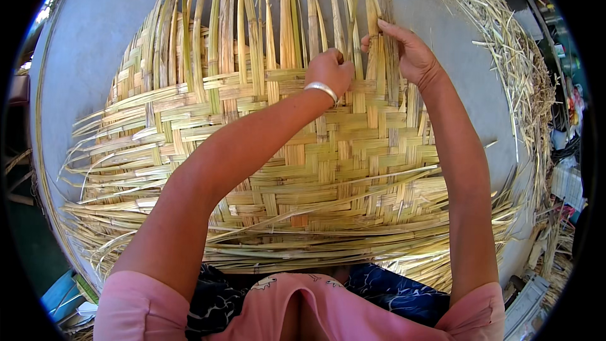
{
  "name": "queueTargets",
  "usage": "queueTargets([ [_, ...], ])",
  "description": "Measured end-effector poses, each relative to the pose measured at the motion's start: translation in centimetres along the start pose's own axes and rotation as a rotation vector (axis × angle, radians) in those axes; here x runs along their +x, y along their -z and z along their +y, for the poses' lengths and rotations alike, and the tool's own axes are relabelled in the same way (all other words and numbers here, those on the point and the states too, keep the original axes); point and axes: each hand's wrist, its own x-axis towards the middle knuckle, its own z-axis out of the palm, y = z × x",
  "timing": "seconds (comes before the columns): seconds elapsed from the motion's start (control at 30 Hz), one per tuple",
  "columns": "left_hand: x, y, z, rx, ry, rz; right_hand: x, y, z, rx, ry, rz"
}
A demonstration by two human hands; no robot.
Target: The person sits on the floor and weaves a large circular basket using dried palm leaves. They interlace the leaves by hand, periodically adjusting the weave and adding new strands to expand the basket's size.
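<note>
A broad woven mat (341, 158) of flat yellow-green plant strips, perhaps split cane, spreads beneath my arms. Loose strips (287, 19) stand out from its far edge, side by side. My left hand (329, 71), with a silver bangle at the wrist, is closed at that far edge. Its curled fingers pinch an upright strip (336, 16), though the fingertips are partly hidden. To its right, my right hand (410, 53) has thumb and fingers around some upright strips (375, 57); part of its grip lies behind them.
The mat rests on a smooth grey surface (76, 76). A heap of thin straw-like scraps (511, 50) runs along the right side. Long loose ends (271, 240) fan out along the near edge, close to my body. Mixed clutter (571, 120) lies beyond the right rim.
</note>
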Motion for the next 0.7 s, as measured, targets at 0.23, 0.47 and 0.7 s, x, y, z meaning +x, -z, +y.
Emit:
queueTargets([
  [0.23, 0.9, 0.5, 1.1, 0.566, -0.203, -0.205, -0.4, -0.2, 0.1, -0.080, 0.005, -0.094],
  [0.47, 0.9, 0.4, 0.2, 0.722, -0.448, -0.238, 0.6, 1.7, 1.4, -0.478, -0.117, 0.180],
  [0.7, -0.8, 1.1, -1.7, 0.557, -0.496, -0.028, -0.1, 2.2, 2.7, -0.884, -0.171, 0.278],
])
